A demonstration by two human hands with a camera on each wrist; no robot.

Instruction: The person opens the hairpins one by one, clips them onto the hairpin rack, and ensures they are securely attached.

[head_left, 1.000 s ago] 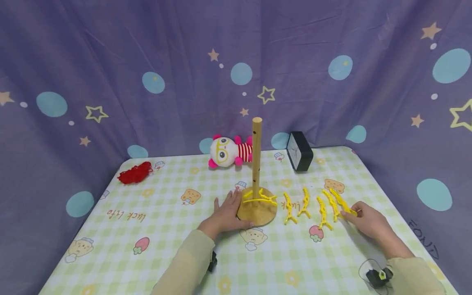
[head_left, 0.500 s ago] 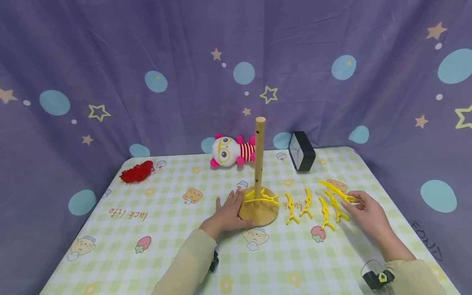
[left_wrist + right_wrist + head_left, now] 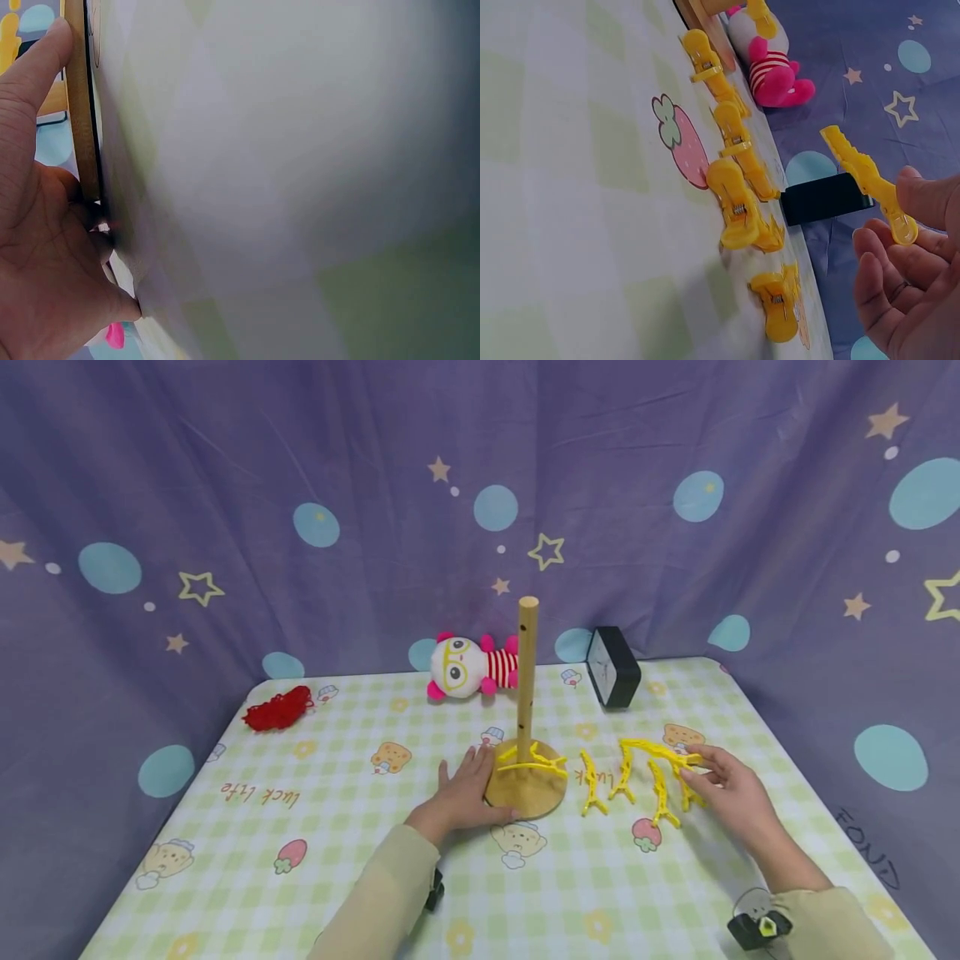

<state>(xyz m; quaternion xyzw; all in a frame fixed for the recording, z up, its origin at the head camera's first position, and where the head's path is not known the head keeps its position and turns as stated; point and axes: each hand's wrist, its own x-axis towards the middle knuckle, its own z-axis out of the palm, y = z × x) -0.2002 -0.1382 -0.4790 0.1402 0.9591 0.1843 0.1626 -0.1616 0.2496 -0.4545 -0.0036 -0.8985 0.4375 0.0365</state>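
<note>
A wooden post (image 3: pixel 527 681) stands upright on a round wooden base (image 3: pixel 527 797). My left hand (image 3: pixel 459 795) holds this base at its left side, thumb along the front rim and fingers farther back; the left wrist view shows the thumb against the edge. Yellow hair clips (image 3: pixel 531 767) lie around the post's foot. Raised over the table, my right hand (image 3: pixel 731 789) pinches another yellow hair clip (image 3: pixel 864 169) by its wide end, between thumb and fingers, its narrow end pointing left. Several more yellow clips (image 3: pixel 660 793) lie in a row right of the base.
A panda plush (image 3: pixel 465 668) lies behind the post. To its right a black desk clock (image 3: pixel 615 668) stands near the back edge. Red yarn (image 3: pixel 279 710) is heaped at the back left. The checked tablecloth (image 3: pixel 337 860) reaches a purple curtain (image 3: pixel 360 577).
My right hand has lifted the rightmost hair clip from the row and carried it left, turning its narrow end toward the post. The left hand stays at the base.
</note>
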